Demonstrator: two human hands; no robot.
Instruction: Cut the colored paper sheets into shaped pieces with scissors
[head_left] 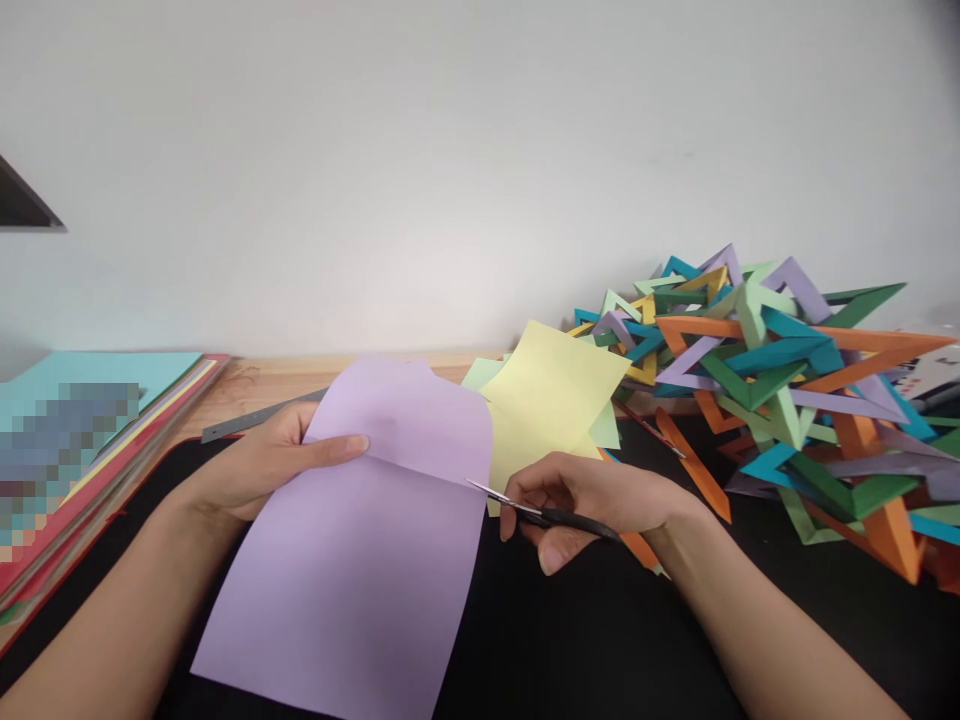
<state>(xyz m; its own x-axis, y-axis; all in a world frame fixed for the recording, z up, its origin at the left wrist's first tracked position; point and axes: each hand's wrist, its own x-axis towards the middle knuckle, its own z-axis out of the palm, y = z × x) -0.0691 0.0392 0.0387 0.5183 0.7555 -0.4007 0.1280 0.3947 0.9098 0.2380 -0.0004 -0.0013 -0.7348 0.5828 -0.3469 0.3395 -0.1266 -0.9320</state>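
Observation:
A sheet of purple paper (360, 570) hangs tilted over the black mat, its left edge pinched by my left hand (292, 450) with the thumb on top. A crease or cut line runs across its upper part from the thumb to the right edge; I cannot tell which. My right hand (574, 500) is closed around a pair of scissors (551, 517) with dark handles. Their blade tips point left and meet the paper's right edge at that line. Yellow paper sheets (562, 385) lie just behind the scissors, over pale green ones (606, 430).
At right rises a tangled pile of folded paper frames (795, 390) in several colours. Coloured paper sheets (135, 365) are stacked at left, partly blurred out. A metal ruler (255, 412) lies behind my left hand. The black mat (600, 640) covers the wooden table (262, 375) before a pale wall.

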